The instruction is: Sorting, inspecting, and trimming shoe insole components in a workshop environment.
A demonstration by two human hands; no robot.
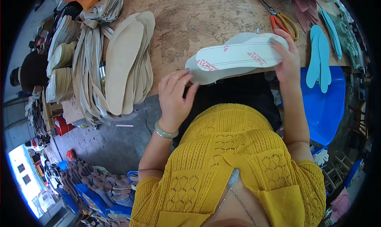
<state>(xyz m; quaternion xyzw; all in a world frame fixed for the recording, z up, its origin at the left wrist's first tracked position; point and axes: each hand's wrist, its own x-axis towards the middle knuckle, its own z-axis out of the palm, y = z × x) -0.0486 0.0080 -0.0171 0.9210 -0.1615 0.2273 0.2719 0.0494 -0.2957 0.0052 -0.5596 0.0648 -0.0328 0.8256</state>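
A white insole (pixel 238 53) with red print and stitched lines is in my right hand (pixel 289 56), which grips its right end, thumb and fingers on either side. Beneath it lie grey insole pieces (pixel 202 77), overlapping at the table's front edge; how many is hidden. My left hand (pixel 174 94), a pale green bangle on its wrist, has fingertips and thumb closed at the left end of the lower grey piece.
A stack of beige insoles (pixel 125 68) lies left on the wooden table (pixel 174 36), beside pale strips (pixel 85 76). Orange-and-yellow-handled scissors (pixel 283 22) lie at the far right. Turquoise insoles (pixel 317 60) overhang the right edge above a blue plastic chair (pixel 325 112).
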